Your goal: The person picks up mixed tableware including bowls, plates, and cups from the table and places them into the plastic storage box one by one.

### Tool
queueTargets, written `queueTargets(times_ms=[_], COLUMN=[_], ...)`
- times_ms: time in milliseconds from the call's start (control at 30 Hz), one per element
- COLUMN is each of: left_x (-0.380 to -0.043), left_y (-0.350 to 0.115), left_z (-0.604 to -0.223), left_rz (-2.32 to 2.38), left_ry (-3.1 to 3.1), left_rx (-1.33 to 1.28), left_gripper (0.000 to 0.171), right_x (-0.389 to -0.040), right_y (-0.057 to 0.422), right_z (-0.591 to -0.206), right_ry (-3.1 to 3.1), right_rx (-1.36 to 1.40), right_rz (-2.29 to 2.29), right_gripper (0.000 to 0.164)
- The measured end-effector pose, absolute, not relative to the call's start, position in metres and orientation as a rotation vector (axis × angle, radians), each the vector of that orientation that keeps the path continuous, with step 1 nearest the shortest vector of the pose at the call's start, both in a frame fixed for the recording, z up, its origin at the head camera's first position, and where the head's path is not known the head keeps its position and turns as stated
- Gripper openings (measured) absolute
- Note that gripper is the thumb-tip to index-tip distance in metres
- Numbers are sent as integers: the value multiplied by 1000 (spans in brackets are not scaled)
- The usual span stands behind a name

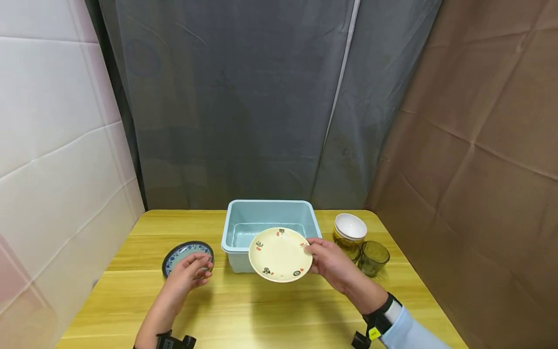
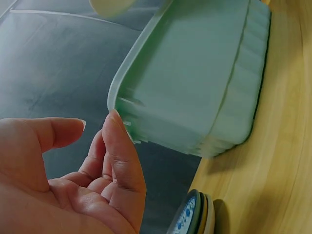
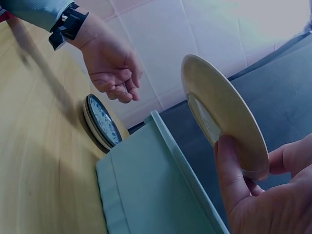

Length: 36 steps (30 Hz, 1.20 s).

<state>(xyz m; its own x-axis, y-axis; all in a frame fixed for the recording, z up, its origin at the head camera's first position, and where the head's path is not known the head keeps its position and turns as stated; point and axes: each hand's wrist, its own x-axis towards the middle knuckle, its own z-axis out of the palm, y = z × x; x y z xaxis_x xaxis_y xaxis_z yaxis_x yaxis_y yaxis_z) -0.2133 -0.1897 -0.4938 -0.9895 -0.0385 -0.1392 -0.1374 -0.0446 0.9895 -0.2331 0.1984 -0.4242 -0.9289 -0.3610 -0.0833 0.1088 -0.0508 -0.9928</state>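
A cream plate (image 1: 281,255) with small printed figures around its face is held up by my right hand (image 1: 330,264), the thumb on top and fingers beneath its right edge. In the right wrist view the plate (image 3: 222,105) shows its underside and foot ring. Behind it stands a light blue plastic basin (image 1: 237,261), partly covered by the plate in the head view. My left hand (image 1: 187,275) holds nothing, its fingers loosely bent, above a stack of plates (image 1: 171,261). The top plate (image 3: 105,122) has a dark rim and blue floral pattern.
At the right of the wooden table (image 1: 279,320) stand white stacked bowls (image 1: 350,226), a yellow one among them. Two green-tinted glasses stand in front, one glass (image 1: 374,259) beside the other, which my right hand partly hides. Cloth walls (image 1: 244,106) enclose the table's back and sides.
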Motion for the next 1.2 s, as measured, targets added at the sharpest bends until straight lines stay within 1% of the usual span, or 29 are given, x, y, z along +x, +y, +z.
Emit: queueTargets(times_ms=[200, 300, 533, 867, 1067, 1200], left_x=[-211, -210, -211, -212, -212, -212], left_y=[-190, -190, -189, -188, -189, -188], left_z=[-499, -501, -504, -507, -509, -509], left_rz=[2194, 2195, 2201, 2188, 2180, 2197], left_ry=[2126, 2131, 2128, 2132, 2139, 2134], left_rx=[-240, -228, -239, -249, -248, -256], left_gripper=[31, 33, 35, 36, 37, 36], right_x=[-245, -253, -270, -296, -316, -331], right_y=[202, 203, 204, 203, 194, 185], right_z=[-413, -408, -403, -388, -381, -376], right_ry=[1933, 1939, 1961, 2018, 2046, 2064], right_rx=[-298, -308, -282, -263, -286, -278], right_rz=[-1988, -1982, -1974, -1892, -1825, -1776], right_gripper=[46, 47, 43, 42, 38, 38])
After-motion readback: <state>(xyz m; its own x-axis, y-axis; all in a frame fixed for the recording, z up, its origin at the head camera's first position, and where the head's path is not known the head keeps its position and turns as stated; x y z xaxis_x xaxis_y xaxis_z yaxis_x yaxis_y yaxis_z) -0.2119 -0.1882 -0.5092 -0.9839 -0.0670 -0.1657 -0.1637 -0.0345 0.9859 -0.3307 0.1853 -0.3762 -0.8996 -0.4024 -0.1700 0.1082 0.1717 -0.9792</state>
